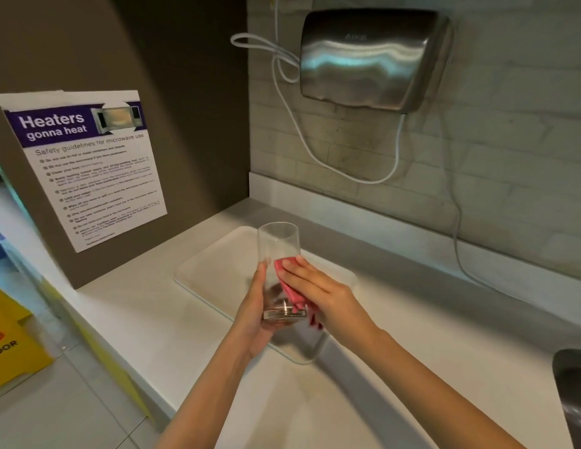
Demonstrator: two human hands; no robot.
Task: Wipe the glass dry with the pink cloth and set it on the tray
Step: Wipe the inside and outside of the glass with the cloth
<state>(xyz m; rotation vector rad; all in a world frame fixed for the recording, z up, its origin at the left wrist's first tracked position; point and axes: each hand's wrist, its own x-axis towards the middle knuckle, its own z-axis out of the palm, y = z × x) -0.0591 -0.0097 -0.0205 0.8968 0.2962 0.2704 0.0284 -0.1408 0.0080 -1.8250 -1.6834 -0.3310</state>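
Showing from the head view: one glass (278,254), one pink cloth (290,286), one tray (205,270), two hands. The glass is upright, tilted slightly, held in the air above the near part of the tray, its thick base down and its open mouth up. The left hand (256,314) cups the glass from the left and below, its grip closed round the lower half with the thumb up the side. The right hand (318,291) comes in from the right, fingers laid flat and pressing the cloth against the right side of the glass; its grip holds the cloth, which hangs down past the base. Both forearms reach in from the near edge.

The white tray lies flat on the pale counter (412,335). A steel hand dryer (375,58) hangs on the tiled far wall with white cords looping below it. A microwave notice (88,166) is stuck on the brown panel at left. A yellow floor sign (13,338) stands at near left, and a sink's edge (573,393) shows at near right.
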